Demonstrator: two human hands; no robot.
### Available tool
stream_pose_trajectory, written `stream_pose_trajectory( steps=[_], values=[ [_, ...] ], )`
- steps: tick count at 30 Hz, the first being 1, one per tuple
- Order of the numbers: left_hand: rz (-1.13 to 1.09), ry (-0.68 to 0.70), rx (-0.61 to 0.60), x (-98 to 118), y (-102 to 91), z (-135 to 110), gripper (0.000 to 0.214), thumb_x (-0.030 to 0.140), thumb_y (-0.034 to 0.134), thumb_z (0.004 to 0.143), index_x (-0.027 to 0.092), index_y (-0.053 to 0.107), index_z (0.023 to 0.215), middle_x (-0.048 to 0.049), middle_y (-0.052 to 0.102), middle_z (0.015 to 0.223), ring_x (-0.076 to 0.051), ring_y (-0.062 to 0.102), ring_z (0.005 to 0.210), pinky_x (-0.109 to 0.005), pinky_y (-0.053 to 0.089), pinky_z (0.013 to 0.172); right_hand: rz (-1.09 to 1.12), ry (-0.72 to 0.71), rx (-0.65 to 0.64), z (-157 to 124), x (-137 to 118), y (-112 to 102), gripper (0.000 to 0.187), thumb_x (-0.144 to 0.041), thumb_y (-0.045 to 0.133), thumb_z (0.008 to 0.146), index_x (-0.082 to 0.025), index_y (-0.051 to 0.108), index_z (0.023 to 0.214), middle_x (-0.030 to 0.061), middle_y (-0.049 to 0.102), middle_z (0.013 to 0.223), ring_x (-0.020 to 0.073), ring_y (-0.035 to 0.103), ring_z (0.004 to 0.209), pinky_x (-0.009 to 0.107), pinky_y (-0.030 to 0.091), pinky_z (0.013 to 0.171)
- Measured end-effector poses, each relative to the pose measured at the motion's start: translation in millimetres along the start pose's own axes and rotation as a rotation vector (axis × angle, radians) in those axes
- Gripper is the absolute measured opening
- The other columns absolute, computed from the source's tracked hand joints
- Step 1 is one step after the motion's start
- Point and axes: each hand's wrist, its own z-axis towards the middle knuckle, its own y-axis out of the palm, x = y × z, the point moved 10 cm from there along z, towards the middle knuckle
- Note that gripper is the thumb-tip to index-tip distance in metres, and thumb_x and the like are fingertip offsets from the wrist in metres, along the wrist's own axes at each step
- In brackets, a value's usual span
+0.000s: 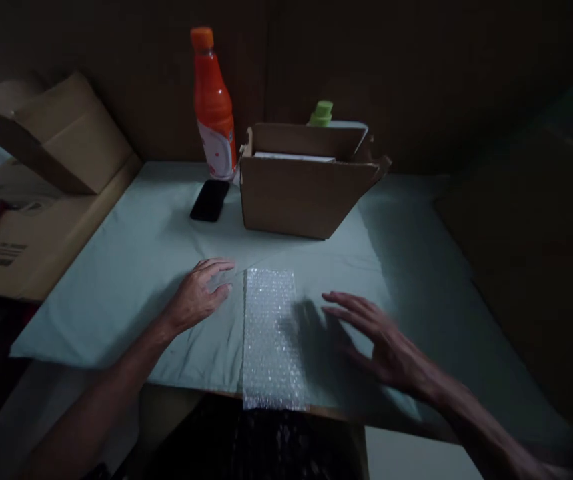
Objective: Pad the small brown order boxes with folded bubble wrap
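Note:
A strip of clear bubble wrap (270, 337) lies flat on the pale cloth, its near end reaching the front edge of the table. To its left is my left hand (200, 295), fingers apart and holding nothing. My right hand (373, 340) hovers to the right of the strip with its fingers spread, also without anything in it, and throws a shadow over the strip's right side. Neither hand touches the bubble wrap.
Behind the strip stands an open cardboard box (296, 197) with something white inside. A green cap (321, 112) shows behind it. Left of the box are an orange bottle (213, 107) and a black phone (210, 200). Cardboard (73, 133) borders the cloth (141, 247) at left.

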Motion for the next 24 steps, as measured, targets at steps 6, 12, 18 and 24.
stream_pose_trajectory(
  steps=[6, 12, 18, 24],
  values=[
    [-0.165, -0.078, -0.055, 22, 6.7, -44, 0.031, 0.025, 0.057, 0.088, 0.018, 0.066, 0.117, -0.007, 0.072, 0.119, -0.021, 0.065, 0.113, -0.04, 0.05, 0.104, -0.043, -0.125, -0.264, -33, -79, 72, 0.074, -0.034, 0.072, 0.085, -0.03, 0.039, 0.152, 0.0089, 0.038, 0.16, 0.0321, 0.033, 0.147, 0.055, 0.045, 0.109],
    [-0.264, 0.053, -0.282, 53, 33.2, -91, 0.042, 0.026, 0.062, 0.087, 0.021, 0.062, 0.128, -0.0096, 0.066, 0.129, -0.025, 0.059, 0.123, -0.044, 0.048, 0.108, -0.037, -0.152, -0.067, -19, -82, 84, 0.03, -0.01, 0.052, 0.094, -0.021, 0.065, 0.118, 0.011, 0.068, 0.129, 0.026, 0.06, 0.124, 0.045, 0.055, 0.093],
    [-0.122, 0.124, -0.465, 65, 56.8, -135, 0.086, 0.006, 0.061, 0.074, 0.031, 0.035, 0.152, -0.0064, 0.047, 0.153, -0.028, 0.031, 0.148, -0.052, 0.036, 0.119, 0.105, -0.069, 0.0, -7, -73, 67, 0.028, -0.012, 0.05, 0.096, -0.024, 0.061, 0.118, 0.0076, 0.072, 0.115, 0.0195, 0.067, 0.108, 0.039, 0.057, 0.091],
    [-0.03, 0.119, -0.478, 55, 67.5, -143, 0.085, 0.003, 0.057, 0.077, 0.032, 0.031, 0.153, -0.0065, 0.046, 0.153, -0.027, 0.03, 0.149, -0.053, 0.036, 0.119, -0.096, -0.15, -0.173, -20, -84, 91, 0.04, -0.028, 0.065, 0.09, -0.02, 0.059, 0.129, 0.0155, 0.057, 0.143, 0.0312, 0.053, 0.131, 0.05, 0.052, 0.096]
  ],
)
